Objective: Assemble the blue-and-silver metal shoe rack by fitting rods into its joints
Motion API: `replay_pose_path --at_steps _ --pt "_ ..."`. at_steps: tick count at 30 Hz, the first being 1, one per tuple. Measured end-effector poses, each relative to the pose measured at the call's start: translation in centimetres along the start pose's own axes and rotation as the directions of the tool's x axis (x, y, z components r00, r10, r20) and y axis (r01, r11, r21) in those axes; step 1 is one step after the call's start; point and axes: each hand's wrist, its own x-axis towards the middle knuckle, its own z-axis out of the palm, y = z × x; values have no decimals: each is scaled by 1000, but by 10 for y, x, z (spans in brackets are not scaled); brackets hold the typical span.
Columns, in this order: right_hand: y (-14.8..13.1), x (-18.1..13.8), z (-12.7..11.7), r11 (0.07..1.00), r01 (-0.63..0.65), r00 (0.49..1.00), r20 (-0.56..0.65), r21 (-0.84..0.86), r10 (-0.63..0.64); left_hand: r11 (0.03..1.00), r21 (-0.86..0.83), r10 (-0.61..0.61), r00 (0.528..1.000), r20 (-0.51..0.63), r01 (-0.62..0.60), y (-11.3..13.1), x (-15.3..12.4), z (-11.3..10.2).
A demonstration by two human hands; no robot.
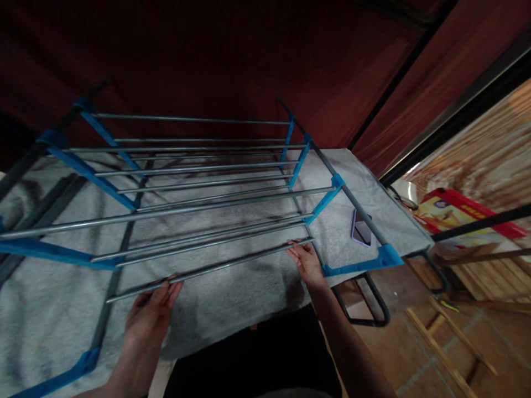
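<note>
A loose grey metal rod (232,266) lies across the near side of a blue-and-grey rack, both of its ends free. My left hand (150,310) grips it near its left end, fingers curled underneath. Close to the right end, my right hand (307,264) pinches the same rod between thumb and fingers. The rack's blue plastic brackets (363,266) are joined to dark side tubes (324,159), and several crosswise rods (194,209) run between the left and right brackets. The near bracket on the left (74,376) has no rod in it.
A grey fleecy cloth (249,298) covers the surface under the rack. On it lie a phone (362,228) at right and dark tubes (45,215) at left. Farther right are a red-and-yellow box (460,213) and a wooden frame (440,345) on the tiled floor. Dark red fabric (207,61) hangs behind.
</note>
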Motion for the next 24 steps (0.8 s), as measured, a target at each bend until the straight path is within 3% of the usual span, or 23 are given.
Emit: replay_pose_path --at_steps 10,13,19,24 --pt "8 -1 -6 999 48 998 48 -1 -48 992 61 109 992 61 -113 -12 10 -10" --pt "9 -1 -6 999 51 998 36 -12 -51 993 37 110 994 27 -110 -12 9 -8" --pt "4 -3 -3 1000 20 1000 23 19 -20 994 28 106 991 76 -108 -12 10 -8" --pt "0 -5 -2 1000 17 1000 11 20 -18 996 13 90 996 18 -90 -14 11 -6"
